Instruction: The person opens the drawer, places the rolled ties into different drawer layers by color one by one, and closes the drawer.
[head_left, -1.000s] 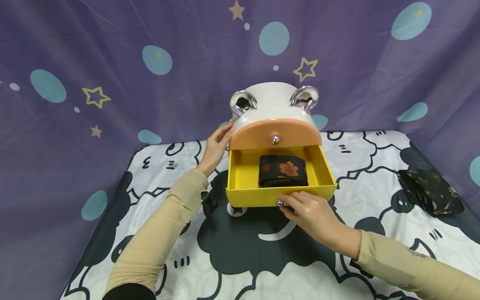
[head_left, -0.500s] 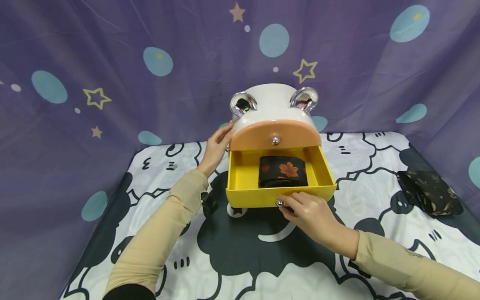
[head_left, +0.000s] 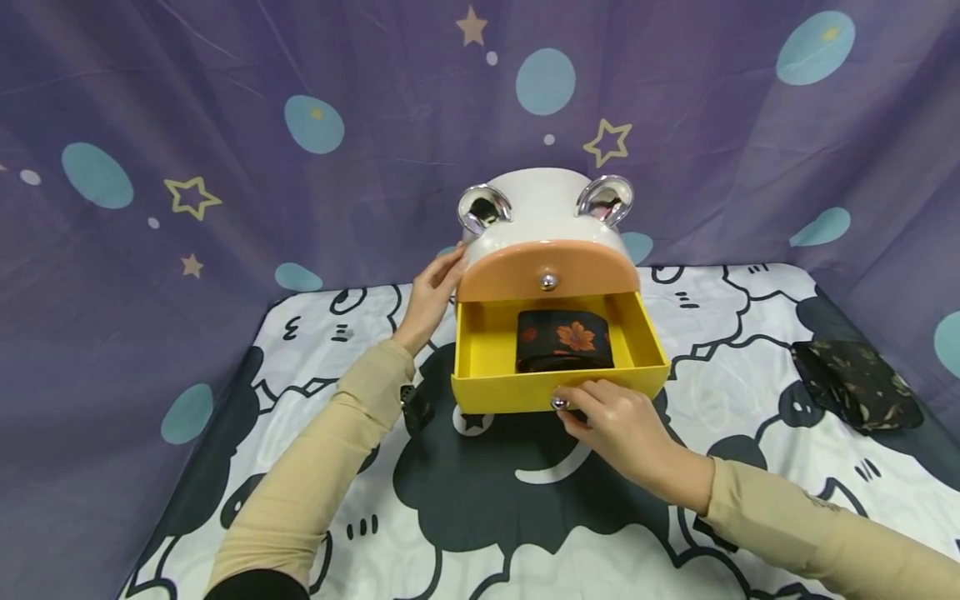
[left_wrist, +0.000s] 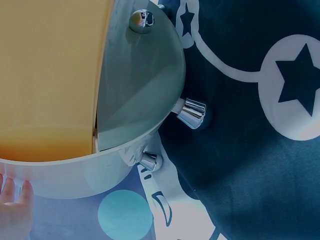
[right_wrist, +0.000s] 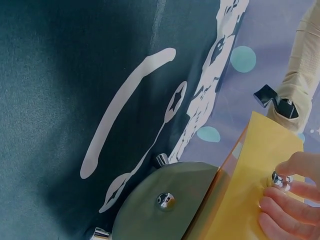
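Note:
A small rounded chest of drawers (head_left: 542,204) with a glossy white top stands near the back curtain. Its yellow drawer (head_left: 487,394) is pulled out, below an orange drawer front (head_left: 585,267). Inside the yellow drawer, toward its right, lies a rolled or folded dark cloth (head_left: 550,340) with orange flowers. My right hand (head_left: 615,425) pinches the drawer's silver knob (right_wrist: 281,181) between thumb and fingers. On the chest's left side rests my left hand (head_left: 429,304), its fingers fairly straight along the white wall; the left wrist view catches only its fingers (left_wrist: 22,192).
A half-round green lower front (right_wrist: 155,210) with its own knob shows beneath the drawer. Shiny silver ear-like feet (head_left: 606,200) stick out at the top. To the far right lies a dark patterned folded cloth (head_left: 858,383) on the cartoon-print sheet (head_left: 330,483). A purple curtain (head_left: 405,108) hangs behind.

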